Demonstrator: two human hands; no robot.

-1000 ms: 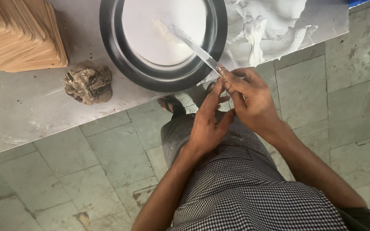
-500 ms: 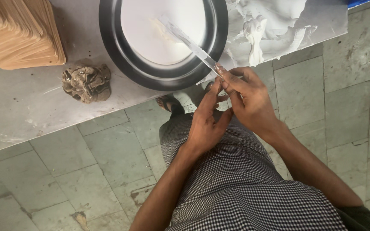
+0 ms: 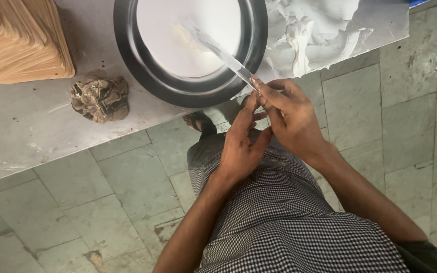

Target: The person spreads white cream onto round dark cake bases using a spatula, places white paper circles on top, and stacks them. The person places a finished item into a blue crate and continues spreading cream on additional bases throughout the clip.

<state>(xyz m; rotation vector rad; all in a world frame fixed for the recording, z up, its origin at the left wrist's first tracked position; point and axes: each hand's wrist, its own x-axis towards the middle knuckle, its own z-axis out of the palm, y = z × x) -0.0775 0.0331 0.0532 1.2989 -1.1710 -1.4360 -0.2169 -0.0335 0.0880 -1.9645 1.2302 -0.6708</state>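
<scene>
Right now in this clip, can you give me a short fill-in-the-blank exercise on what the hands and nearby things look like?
1. The right hand grips a thin flat blade smeared with white paste, which reaches over the round ____ basin.
2. The basin is filled with ____ paste.
3. The crumpled brown rag lies to the ____ of the basin.
4. The left hand touches the ____ hand.

Missing words: black; white; left; right
</scene>
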